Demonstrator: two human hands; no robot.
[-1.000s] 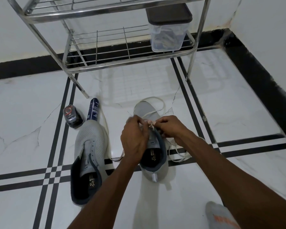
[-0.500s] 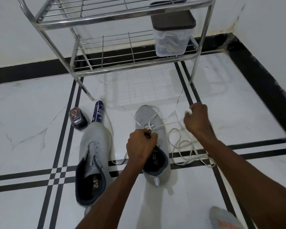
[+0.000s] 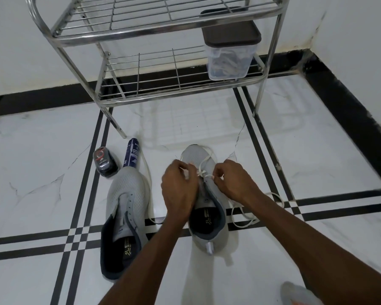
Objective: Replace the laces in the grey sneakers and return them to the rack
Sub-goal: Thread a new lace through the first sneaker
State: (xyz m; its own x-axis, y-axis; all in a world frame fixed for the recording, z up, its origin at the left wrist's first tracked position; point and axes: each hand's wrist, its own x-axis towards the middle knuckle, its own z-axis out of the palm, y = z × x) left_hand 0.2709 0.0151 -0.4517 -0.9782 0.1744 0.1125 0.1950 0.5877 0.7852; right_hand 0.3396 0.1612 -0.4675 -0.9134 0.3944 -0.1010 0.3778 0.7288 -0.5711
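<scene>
Two grey sneakers stand on the tiled floor, toes pointing away from me. The left sneaker (image 3: 125, 208) has no lace in its eyelets. Over the right sneaker (image 3: 209, 216), both hands work a white lace (image 3: 204, 167) at the lower eyelets. My left hand (image 3: 179, 190) covers the sneaker's left side with its fingers curled at the lace. My right hand (image 3: 233, 181) pinches the lace end just right of the crossing. Loose lace loops (image 3: 244, 219) trail on the floor to the right.
A steel wire rack (image 3: 163, 38) stands against the wall ahead, with a lidded clear box (image 3: 229, 51) of laces on its lower shelf. A blue spray can (image 3: 131, 155) and a dark polish tin (image 3: 105, 164) lie by the rack's left leg. A slipper (image 3: 299, 293) shows bottom right.
My right hand, which had pulled the lace out to the right, has come back to the sneaker's eyelets. My left hand stays on the sneaker. The camera has tilted a little.
</scene>
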